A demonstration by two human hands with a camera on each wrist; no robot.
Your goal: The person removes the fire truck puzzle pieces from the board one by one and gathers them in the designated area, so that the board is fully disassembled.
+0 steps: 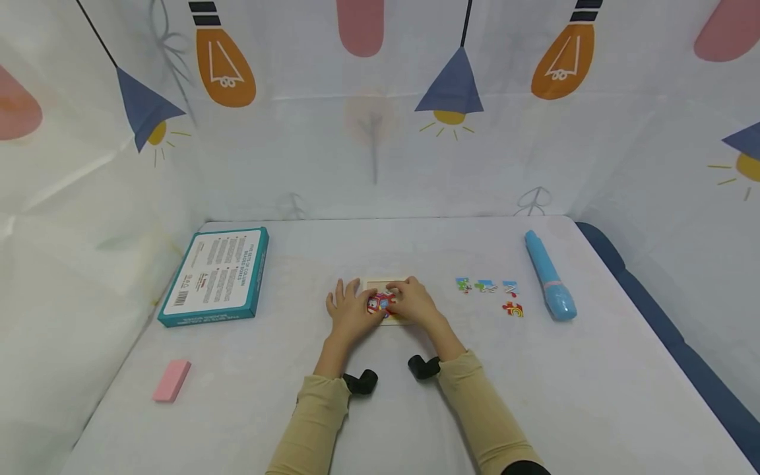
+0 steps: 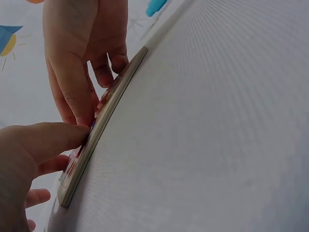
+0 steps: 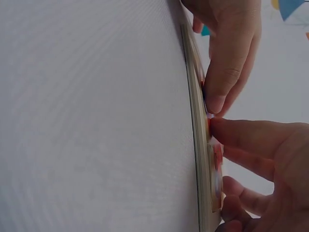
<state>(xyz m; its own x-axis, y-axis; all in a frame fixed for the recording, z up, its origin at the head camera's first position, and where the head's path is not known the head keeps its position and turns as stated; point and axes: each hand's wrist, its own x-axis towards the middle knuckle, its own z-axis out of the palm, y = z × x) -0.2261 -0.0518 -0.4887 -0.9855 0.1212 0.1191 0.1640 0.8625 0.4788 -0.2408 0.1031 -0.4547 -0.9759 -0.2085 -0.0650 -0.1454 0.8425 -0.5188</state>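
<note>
Both hands meet over a small wooden puzzle board (image 1: 396,318) lying flat near the middle of the desk (image 1: 380,409), slightly toward the near edge. The left hand (image 1: 349,311) rests on the board's left side, its fingers lying fairly straight, and its thumb tip presses down on the red puzzle pieces (image 1: 380,303) set in the board. In the left wrist view that thumb (image 2: 53,137) touches the board's surface (image 2: 96,130) right by its edge. The right hand (image 1: 415,301) covers the board's right side with its fingers bent downward, fingertips pressing on the same red pieces; the right wrist view shows one fingertip (image 3: 218,126) meeting the picture surface just beside the left hand's fingertip (image 3: 216,102). Neither hand lifts anything; both press on the pieces in the board.

To the right of the board, well apart from it, three loose puzzle pieces (image 1: 485,285) lie in a row, with a fourth red and yellow piece (image 1: 513,309) just in front of them. Farther right, near the right edge of the desk, lies a light blue pen-shaped tube (image 1: 549,285). Toward the far left corner sits a teal-edged box (image 1: 216,274), printed side up. Near the front left corner lies a pink eraser block (image 1: 172,380).
</note>
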